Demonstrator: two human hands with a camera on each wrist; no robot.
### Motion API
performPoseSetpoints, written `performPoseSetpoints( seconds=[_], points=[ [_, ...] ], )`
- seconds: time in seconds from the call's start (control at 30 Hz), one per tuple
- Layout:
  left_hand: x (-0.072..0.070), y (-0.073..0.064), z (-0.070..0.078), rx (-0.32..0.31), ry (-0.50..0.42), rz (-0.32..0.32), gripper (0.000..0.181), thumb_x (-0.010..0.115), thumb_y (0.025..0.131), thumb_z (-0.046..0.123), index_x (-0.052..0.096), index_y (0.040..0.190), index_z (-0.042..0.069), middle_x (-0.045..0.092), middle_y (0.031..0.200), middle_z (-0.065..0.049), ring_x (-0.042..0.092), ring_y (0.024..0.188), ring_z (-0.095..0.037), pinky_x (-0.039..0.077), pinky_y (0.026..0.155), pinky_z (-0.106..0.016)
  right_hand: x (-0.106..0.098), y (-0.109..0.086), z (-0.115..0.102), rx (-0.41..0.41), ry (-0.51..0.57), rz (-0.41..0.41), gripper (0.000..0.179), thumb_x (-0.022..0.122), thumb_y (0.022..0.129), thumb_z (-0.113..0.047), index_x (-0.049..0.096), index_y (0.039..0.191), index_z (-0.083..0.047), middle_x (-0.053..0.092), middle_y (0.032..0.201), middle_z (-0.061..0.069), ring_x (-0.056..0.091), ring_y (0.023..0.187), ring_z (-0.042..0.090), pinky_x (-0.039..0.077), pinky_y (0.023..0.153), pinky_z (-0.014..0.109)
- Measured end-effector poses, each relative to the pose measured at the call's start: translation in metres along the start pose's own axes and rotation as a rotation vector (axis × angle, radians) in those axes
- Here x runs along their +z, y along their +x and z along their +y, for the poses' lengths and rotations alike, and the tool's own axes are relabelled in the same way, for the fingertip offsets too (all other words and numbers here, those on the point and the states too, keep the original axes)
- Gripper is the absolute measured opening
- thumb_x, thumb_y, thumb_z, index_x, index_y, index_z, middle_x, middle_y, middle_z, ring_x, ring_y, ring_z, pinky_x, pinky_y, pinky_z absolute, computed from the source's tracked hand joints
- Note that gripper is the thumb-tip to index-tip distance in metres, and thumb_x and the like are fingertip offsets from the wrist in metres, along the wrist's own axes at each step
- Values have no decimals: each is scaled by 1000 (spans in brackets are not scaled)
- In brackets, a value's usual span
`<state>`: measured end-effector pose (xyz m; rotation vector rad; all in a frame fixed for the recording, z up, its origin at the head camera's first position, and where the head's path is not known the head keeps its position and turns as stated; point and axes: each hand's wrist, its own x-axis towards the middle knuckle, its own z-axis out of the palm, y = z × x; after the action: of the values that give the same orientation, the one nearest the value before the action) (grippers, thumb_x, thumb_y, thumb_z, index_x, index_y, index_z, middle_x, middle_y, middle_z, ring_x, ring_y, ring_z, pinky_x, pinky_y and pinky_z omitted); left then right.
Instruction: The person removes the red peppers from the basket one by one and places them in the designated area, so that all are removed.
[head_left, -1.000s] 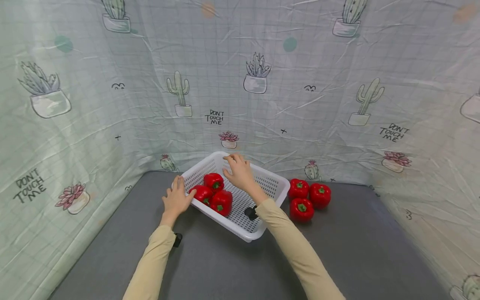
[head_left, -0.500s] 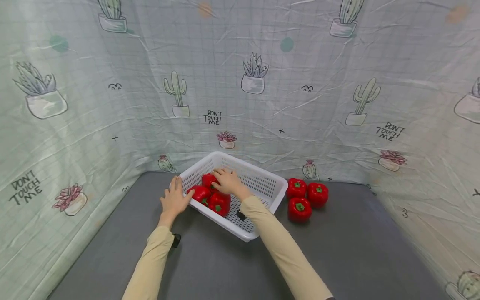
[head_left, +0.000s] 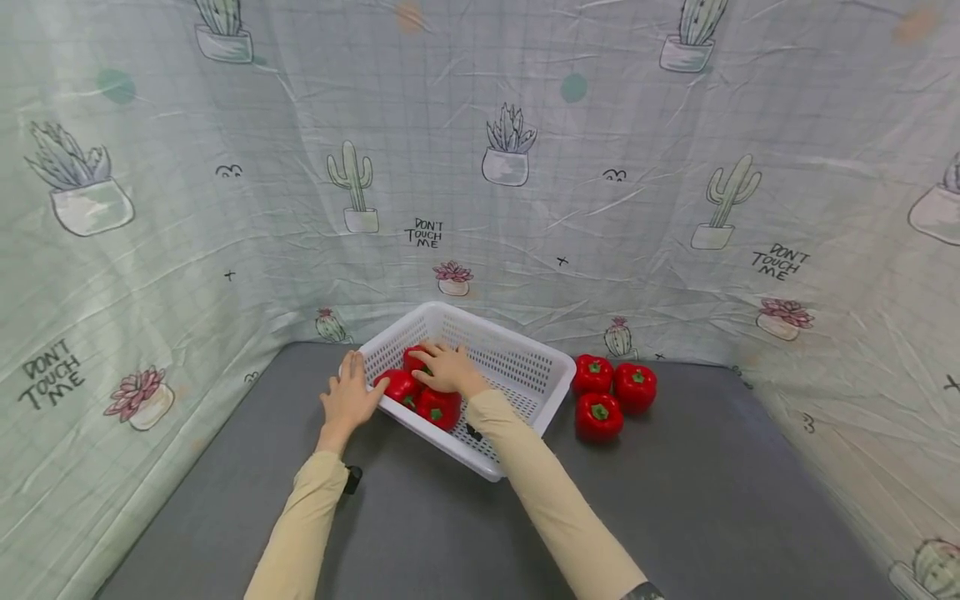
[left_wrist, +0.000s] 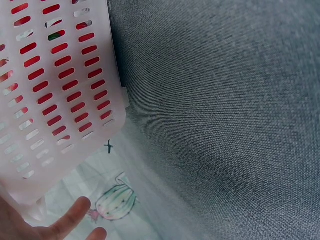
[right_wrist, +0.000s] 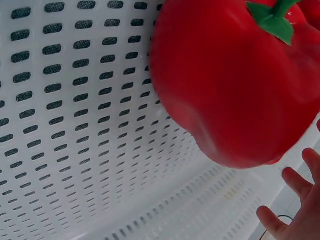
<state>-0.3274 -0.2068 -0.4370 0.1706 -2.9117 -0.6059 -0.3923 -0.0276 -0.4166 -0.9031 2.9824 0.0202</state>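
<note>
Presumably, the white perforated plastic basket [head_left: 517,364] is light and stiff — hold its rim [head_left: 450,447]. The glossy red bell peppers [head_left: 437,412] in its left half likely slip; cup their sides. Left hand [head_left: 348,406]: fingers spread at the left rim. Right hand [head_left: 446,369]: fingers splayed above the peppers — no grasp visible.

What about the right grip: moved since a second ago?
Yes: the right grip has shifted left and down in the head view, against the white basket.

Your left hand [head_left: 349,402] is at the left end of the basket [head_left: 442,444], your right hand [head_left: 447,369] over three inner peppers [head_left: 439,410]. Three outer peppers [head_left: 599,418] stand right, on the table [head_left: 420,533].
</note>
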Motion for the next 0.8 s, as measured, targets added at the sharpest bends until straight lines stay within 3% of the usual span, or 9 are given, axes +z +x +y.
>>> performPoseSetpoints(
  seconds=[0.2,0.43,0.63,0.8],
  points=[
    [-1,0,0,3,-5,-6,76,44,87,45,13,142,1,9,147,-18,29,117,-53,24,87,-71,5,0,-1,30,-29,-54,48,27,92,-51,28,138,-38,17,150,-3,20,137,26,19,107,52],
    [0,1,-1,5,-9,8,76,43,87,45,13,142,1,10,147,-19,29,118,-54,23,87,-72,5,1,-1,57,-71,-35,46,29,91,-52,32,136,-40,22,148,5,19,136,30,23,106,50],
    [0,-2,0,0,-12,7,77,43,87,45,13,141,0,10,147,-19,28,118,-54,22,87,-72,9,1,6,94,-63,3,52,27,91,-54,30,138,-33,22,146,10,22,133,31,28,103,48],
    [-1,-3,1,-7,-19,12,78,43,86,46,13,142,1,10,148,-18,28,118,-53,23,88,-71,10,-2,15,109,-67,16,53,27,92,-52,32,138,-26,19,149,2,18,136,32,28,103,50]
  ],
)
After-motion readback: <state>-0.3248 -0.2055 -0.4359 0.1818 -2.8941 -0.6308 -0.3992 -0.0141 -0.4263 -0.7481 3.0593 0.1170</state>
